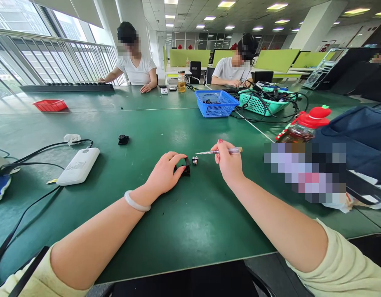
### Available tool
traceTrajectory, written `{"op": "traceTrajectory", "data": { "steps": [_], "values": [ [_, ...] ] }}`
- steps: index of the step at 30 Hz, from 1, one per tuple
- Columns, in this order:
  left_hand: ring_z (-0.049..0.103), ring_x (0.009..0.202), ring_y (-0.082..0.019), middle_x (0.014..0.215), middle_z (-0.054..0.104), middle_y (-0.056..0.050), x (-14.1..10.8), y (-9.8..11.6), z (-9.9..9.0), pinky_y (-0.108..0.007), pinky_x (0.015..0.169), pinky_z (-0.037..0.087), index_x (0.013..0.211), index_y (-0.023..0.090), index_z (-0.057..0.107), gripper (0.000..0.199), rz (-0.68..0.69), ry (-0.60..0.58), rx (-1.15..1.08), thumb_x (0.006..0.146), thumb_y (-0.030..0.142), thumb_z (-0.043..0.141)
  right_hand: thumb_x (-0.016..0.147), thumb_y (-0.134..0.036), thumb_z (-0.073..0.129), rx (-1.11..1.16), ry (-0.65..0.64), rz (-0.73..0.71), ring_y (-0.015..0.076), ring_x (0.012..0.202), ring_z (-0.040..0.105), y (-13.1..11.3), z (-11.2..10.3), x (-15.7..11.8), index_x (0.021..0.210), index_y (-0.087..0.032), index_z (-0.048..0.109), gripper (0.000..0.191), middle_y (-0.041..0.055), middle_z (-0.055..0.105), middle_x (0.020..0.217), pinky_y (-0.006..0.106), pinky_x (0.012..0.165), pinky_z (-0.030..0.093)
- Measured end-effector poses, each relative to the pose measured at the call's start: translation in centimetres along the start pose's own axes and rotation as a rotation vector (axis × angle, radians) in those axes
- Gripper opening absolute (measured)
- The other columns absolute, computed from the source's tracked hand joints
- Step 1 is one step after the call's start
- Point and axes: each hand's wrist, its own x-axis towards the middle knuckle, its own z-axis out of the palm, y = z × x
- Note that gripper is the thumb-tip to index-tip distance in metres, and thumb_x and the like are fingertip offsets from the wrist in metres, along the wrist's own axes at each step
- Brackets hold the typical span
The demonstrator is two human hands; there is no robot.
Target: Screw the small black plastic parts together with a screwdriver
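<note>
My left hand (165,173) pinches a small black plastic part (186,168) against the green tabletop, thumb and forefinger on its sides. Just to the right of that part lies a tiny black-and-metal component (195,160), too small to name. A slim screwdriver (213,152) with a clear, yellowish handle is held level in my right hand (227,161). Its tip points left, close beside the tiny component; I cannot tell whether they touch. Another black part (123,139) sits on the table farther to the left.
A white power bank (79,166) with black cables lies at left. Beyond are a red tray (50,105), a blue basket (215,103) and a green basket (264,102) full of cables. A red-lidded bottle (304,123) and dark bag (357,140) stand right. Two people sit across the table.
</note>
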Motion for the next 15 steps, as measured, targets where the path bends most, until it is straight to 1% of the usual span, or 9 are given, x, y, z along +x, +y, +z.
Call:
{"op": "traceTrajectory", "data": {
  "steps": [2,3,5,7,10,12,13,15],
  "values": [
    [0.062,0.099,-0.024,0.119,0.059,-0.01,-0.05,0.18,-0.2,-0.039,0.094,0.051,0.128,0.023,0.06,0.038,-0.09,0.031,0.097,0.095,0.032,0.044,0.09,-0.055,0.052,-0.18,-0.038,-0.081,0.0129,0.051,0.045,0.24,-0.17,0.12,0.067,-0.022,0.063,0.042,-0.0015,0.048,0.054,0.026,0.049,0.033],
    [0.064,0.091,-0.022,0.12,0.058,-0.01,-0.08,0.23,-0.28,-0.038,0.088,0.052,0.128,0.023,0.061,0.038,-0.135,0.026,0.157,0.096,0.032,0.042,0.09,-0.054,0.053,-0.261,-0.067,-0.128,0.0139,0.056,0.048,0.35,-0.19,0.15,0.068,-0.021,0.065,0.041,0.0,0.053,0.058,0.027,0.052,0.035],
    [0.064,0.077,-0.019,0.122,0.056,-0.01,-0.17,0.25,-0.37,-0.035,0.078,0.053,0.123,0.024,0.065,0.038,-0.208,-0.016,0.27,0.096,0.032,0.039,0.089,-0.051,0.054,-0.365,-0.121,-0.203,0.0153,0.062,0.053,0.49,-0.12,0.15,0.068,-0.021,0.066,0.039,0.0023,0.061,0.066,0.027,0.057,0.038],
    [0.064,0.073,-0.017,0.123,0.055,-0.009,-0.28,0.19,-0.34,-0.033,0.071,0.053,0.115,0.024,0.069,0.039,-0.253,-0.071,0.339,0.097,0.033,0.036,0.09,-0.05,0.054,-0.417,-0.155,-0.223,0.0152,0.062,0.053,0.54,0.01,0.09,0.066,-0.021,0.066,0.039,0.0021,0.062,0.065,0.027,0.057,0.037],
    [0.064,0.074,-0.018,0.115,0.057,-0.009,-0.4,0.16,-0.23,-0.033,0.07,0.052,0.106,0.023,0.072,0.041,-0.271,-0.125,0.367,0.098,0.034,0.033,0.092,-0.05,0.051,-0.437,-0.186,-0.196,0.0137,0.054,0.048,0.45,0.18,-0.12,0.061,-0.021,0.064,0.044,-0.0007,0.053,0.053,0.027,0.053,0.032],
    [0.064,0.079,-0.021,0.109,0.06,-0.01,-0.42,0.22,-0.2,-0.037,0.075,0.051,0.103,0.022,0.073,0.045,-0.248,-0.129,0.374,0.099,0.038,0.031,0.092,-0.052,0.05,-0.414,-0.213,-0.173,0.0128,0.05,0.044,0.29,0.27,-0.32,0.059,-0.021,0.063,0.047,-0.002,0.048,0.049,0.027,0.051,0.031],
    [0.064,0.085,-0.025,0.106,0.061,-0.011,-0.41,0.27,-0.2,-0.04,0.08,0.051,0.104,0.021,0.073,0.047,-0.227,-0.114,0.378,0.099,0.042,0.031,0.091,-0.054,0.05,-0.393,-0.238,-0.16,0.0123,0.049,0.043,0.19,0.32,-0.44,0.06,-0.021,0.063,0.048,-0.0023,0.048,0.049,0.027,0.05,0.03],
    [0.059,0.101,-0.031,0.106,0.063,-0.013,-0.39,0.34,-0.2,-0.048,0.091,0.047,0.112,0.021,0.07,0.046,-0.163,-0.067,0.358,0.099,0.047,0.035,0.091,-0.056,0.05,-0.336,-0.308,-0.127,0.0116,0.048,0.043,-0.04,0.43,-0.72,0.062,-0.021,0.065,0.048,-0.0024,0.049,0.051,0.027,0.049,0.031]
  ]
}}
